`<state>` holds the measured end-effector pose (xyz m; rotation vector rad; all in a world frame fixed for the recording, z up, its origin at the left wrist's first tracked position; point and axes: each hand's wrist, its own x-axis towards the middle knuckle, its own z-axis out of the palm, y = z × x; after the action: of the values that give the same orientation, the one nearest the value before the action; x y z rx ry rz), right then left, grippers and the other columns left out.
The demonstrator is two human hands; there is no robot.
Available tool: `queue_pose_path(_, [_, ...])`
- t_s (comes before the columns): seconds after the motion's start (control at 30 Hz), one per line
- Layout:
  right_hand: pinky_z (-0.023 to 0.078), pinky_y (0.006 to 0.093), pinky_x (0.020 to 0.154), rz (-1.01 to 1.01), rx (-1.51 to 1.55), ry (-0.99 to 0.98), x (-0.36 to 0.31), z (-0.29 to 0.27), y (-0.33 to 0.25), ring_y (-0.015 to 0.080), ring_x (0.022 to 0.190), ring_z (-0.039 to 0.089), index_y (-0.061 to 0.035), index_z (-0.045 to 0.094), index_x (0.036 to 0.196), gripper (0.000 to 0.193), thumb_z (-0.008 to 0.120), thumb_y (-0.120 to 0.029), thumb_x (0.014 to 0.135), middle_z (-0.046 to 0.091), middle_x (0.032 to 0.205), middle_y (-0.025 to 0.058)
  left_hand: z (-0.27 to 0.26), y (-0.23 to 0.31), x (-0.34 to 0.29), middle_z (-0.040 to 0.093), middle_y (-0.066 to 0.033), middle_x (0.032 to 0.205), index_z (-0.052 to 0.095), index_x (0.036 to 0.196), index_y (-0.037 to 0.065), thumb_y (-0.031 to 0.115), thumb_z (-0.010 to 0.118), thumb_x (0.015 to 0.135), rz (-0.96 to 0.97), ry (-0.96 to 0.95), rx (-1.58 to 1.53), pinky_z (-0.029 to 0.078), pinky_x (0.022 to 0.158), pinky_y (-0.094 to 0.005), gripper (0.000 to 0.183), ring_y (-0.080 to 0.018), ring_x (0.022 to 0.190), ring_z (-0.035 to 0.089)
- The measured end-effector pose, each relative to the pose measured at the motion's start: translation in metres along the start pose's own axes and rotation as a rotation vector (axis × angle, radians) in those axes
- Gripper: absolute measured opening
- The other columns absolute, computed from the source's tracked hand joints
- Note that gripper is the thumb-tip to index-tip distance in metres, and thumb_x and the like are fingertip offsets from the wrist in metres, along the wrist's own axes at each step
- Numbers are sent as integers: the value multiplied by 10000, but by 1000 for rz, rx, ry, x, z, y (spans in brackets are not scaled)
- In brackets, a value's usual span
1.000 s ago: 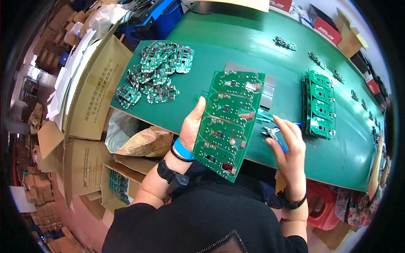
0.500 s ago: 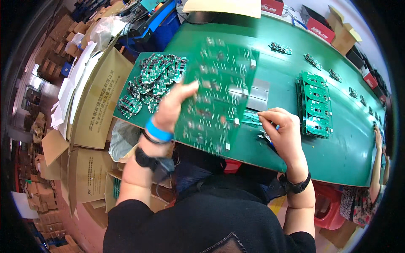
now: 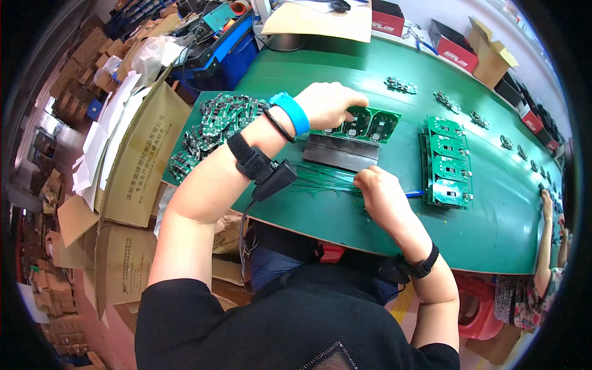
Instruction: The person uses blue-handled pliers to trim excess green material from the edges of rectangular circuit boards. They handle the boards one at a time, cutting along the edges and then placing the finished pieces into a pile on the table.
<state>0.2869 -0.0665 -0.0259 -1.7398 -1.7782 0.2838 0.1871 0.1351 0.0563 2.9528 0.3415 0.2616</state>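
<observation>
**Inspector:** Circuit board (image 3: 364, 123) location?

**Assistant:** Head view: flat on green table (image 3: 382, 216), long axis left-right, beyond a dark plate (image 3: 339, 152). Left hand (image 3: 330, 103) rests on its left end, fingers curled over it.

**Inspector:** Right hand (image 3: 382, 197)?

**Assistant:** Nearer the body, fingers closed round a blue-handled tool (image 3: 414, 193).

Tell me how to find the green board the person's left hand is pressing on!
Find the long green table. Near its middle lies a dark metal block, and the circuit board sits just behind it under the left hand. Unlike the loose pile or the stack, it lies alone.

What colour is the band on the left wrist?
Bright blue, the wristband beside the left hand, clearest in the head view.
</observation>
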Motion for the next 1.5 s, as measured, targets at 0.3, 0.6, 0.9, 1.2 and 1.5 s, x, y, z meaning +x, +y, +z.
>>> queue_pose_path(0.3, [484,449,759,-36,-83,-12,0,0,11,365,847,593,-13,600,830,35,591,-46,832,582,814,178,6,2,1,690,-164,887,612,1165,197,197,655,856,19,2,16,524,730,-483,312,-386,835,658])
queue_pose_path(0.6, [475,417,820,-94,-97,14,3,1,14,352,899,567,7,599,903,128,592,13,775,579,893,170,1,6,1,689,-168,876,608,1177,202,191,644,864,34,-22,3,525,713,-484,315,-380,816,662])
queue_pose_path(0.9, [458,411,915,-159,-191,5,1,-1,13,327,1110,572,12,620,1074,288,583,-4,789,611,1142,164,5,11,3,686,-171,854,605,1177,203,175,636,865,37,2,10,527,695,-476,315,-382,802,661])
queue_pose_path(1.2, [460,405,915,-170,-221,-15,-2,-3,13,310,1133,570,16,624,1099,291,590,-39,815,605,1166,159,2,0,9,682,-177,849,609,1169,202,174,640,864,51,-24,-10,524,691,-481,308,-383,795,657])
queue_pose_path(1.5, [460,391,914,-193,-228,-25,-4,-6,14,303,1147,558,28,608,1126,345,634,-53,792,594,1186,159,4,2,10,685,-168,855,616,1164,201,175,652,856,32,-8,15,525,690,-473,311,-381,803,658])
